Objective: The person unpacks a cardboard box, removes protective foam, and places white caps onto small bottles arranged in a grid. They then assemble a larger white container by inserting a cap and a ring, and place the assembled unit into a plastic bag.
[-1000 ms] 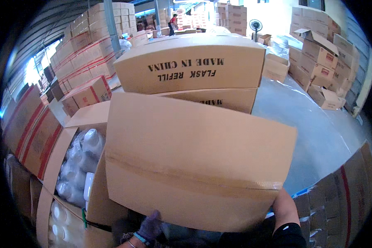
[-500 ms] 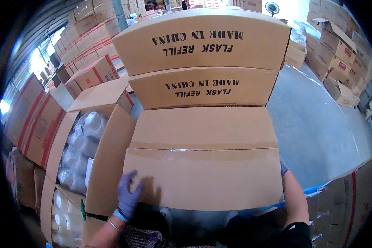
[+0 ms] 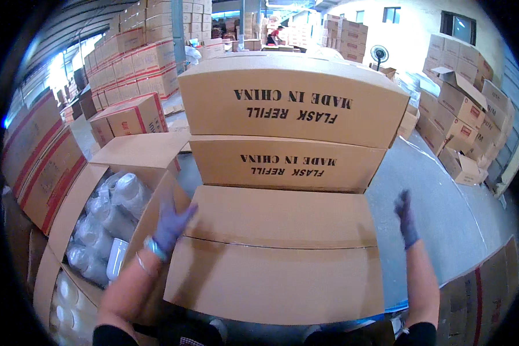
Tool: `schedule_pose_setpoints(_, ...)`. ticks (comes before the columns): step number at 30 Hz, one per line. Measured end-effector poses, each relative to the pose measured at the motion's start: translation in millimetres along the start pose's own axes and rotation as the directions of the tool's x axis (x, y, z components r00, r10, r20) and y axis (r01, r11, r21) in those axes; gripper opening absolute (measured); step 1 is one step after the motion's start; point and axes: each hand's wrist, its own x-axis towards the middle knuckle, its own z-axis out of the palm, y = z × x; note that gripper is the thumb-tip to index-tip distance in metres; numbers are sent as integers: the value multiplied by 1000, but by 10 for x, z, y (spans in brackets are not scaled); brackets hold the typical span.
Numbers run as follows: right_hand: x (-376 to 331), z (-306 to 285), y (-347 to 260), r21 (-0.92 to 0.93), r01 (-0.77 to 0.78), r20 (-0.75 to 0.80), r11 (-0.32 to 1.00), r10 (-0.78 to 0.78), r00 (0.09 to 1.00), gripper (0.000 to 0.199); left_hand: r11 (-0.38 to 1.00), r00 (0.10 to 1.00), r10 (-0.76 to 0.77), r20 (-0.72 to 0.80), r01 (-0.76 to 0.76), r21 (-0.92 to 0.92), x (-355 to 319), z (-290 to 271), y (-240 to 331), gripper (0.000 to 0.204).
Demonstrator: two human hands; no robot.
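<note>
A closed cardboard box [image 3: 282,282] lies right in front of me, its two top flaps meeting at a seam across the middle. My left hand [image 3: 172,225], in a purple glove, is open by the box's left edge, thumb held apart from the fingers. I cannot tell whether it touches the box. Off the box's right side, my right hand [image 3: 407,219], gloved alike, hangs open over the floor with nothing in it. Beyond the closed box stand a lower printed carton [image 3: 282,164] and a taller printed carton [image 3: 294,106], their dark lettering upside down.
At my left is an open carton [image 3: 162,190] holding several bagged pale, rounded items [image 3: 112,216]. Red-striped cartons [image 3: 43,167] lean further left. More boxes [image 3: 458,109] are piled at the far right, near a standing fan [image 3: 379,53]. Distantly, a person in red [image 3: 275,36] is visible.
My view has tipped up, showing more of the far room. Both hands have moved forward along the box's sides; the right one, mostly hidden before, now shows clear of the box.
</note>
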Motion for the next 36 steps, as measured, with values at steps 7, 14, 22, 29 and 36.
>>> schedule_pose_setpoints(7, 1068, 1317, -1706, 36, 157, 14, 987, -158, 987, 100, 952, 948, -129, -290, 36, -304, 2459, -246, -293, 67)
schedule_pose_setpoints(14, 1381, 1601, -1585, 11, 268, -49, 963, -267, 962, 103, 923, 931, -229, -282, 116, -367, 3212, 317, -766, 89)
schedule_pose_setpoints(22, 494, 1344, -1627, 214, 247, -140, 945, -220, 965, 86, 764, 936, -103, -337, -142, -629, 2498, -49, -541, 78)
schedule_pose_setpoints(29, -1351, 752, -1314, 289, 353, -304, 890, -265, 915, 78, 968, 834, 10, -552, -146, -203, 233, -240, 9, 80)
schedule_pose_setpoints(36, -2659, 194, 226, 460, 313, -193, 831, -251, 949, 77, 203, 986, -151, -68, -37, -979, -2253, -335, -436, 75)
